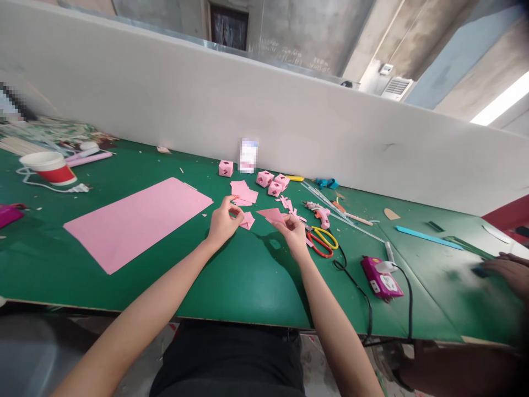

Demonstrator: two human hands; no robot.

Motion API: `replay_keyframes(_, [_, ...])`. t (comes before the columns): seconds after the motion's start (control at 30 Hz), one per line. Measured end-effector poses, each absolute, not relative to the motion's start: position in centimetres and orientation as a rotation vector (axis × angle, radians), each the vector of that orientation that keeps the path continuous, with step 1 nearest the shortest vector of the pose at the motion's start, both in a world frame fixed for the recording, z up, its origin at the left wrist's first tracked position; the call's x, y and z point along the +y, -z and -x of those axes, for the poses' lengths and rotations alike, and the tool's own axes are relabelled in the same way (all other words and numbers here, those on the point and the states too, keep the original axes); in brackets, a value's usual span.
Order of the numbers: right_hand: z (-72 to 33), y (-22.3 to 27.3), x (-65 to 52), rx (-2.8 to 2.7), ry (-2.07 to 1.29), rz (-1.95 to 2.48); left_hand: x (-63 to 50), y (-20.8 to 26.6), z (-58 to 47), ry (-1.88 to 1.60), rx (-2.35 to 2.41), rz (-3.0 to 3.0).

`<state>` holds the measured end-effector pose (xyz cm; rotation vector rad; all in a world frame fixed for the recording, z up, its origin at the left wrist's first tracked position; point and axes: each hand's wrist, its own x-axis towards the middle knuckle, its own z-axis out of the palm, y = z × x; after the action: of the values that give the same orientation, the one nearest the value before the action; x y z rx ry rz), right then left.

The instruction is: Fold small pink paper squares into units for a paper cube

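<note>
Between the thumb and fingers of my right hand (294, 234) is a folded pink paper piece (270, 214) with a pointed left end, raised a little off the green table. My left hand (223, 223) is closed in a pinch, its fingertips at the edge of a second folded pink paper piece (248, 221). Just behind the hands lie flat pink paper squares (243, 191). Beyond them stand several pink folded paper cubes with diamond-shaped holes, among them a single cube (226, 168) and a group on the right (265, 178). Pink paper strips (287, 205) are scattered near my right hand.
A large pink sheet (144, 220) lies to the left. On the right are scissors (322, 242), a pink glue gun (322, 214), clear sticks and a magenta power socket (382, 278) with black cords. A paper cup (49, 167) stands far left. Another person's hand (508, 273) works far right.
</note>
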<state>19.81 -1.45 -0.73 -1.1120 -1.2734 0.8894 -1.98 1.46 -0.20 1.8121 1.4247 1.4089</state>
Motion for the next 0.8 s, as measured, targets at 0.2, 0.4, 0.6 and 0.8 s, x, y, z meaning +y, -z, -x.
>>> replay_keyframes(0.2, [-18.9, 1.1, -1.4, -1.309, -0.833, 1.116, 0.6, 0.1, 0.4, -1.219, 1.015, -1.36])
replay_keyframes(0.4, [-17.9, 1.7, -1.7, -1.459, -0.732, 1.169, 0.0, -0.5, -0.3, -1.171, 0.926, -1.182])
replay_keyframes(0.6, [-17.2, 1.4, -2.3, -1.523, -0.841, 1.146, 0.0, -0.6, -0.2, -1.201, 0.946, -1.149])
replay_keyframes(0.8, [-17.1, 1.1, -2.5, -1.493, -0.998, 1.079, 0.1, -0.4, -0.1, -1.207, 0.935, -1.153])
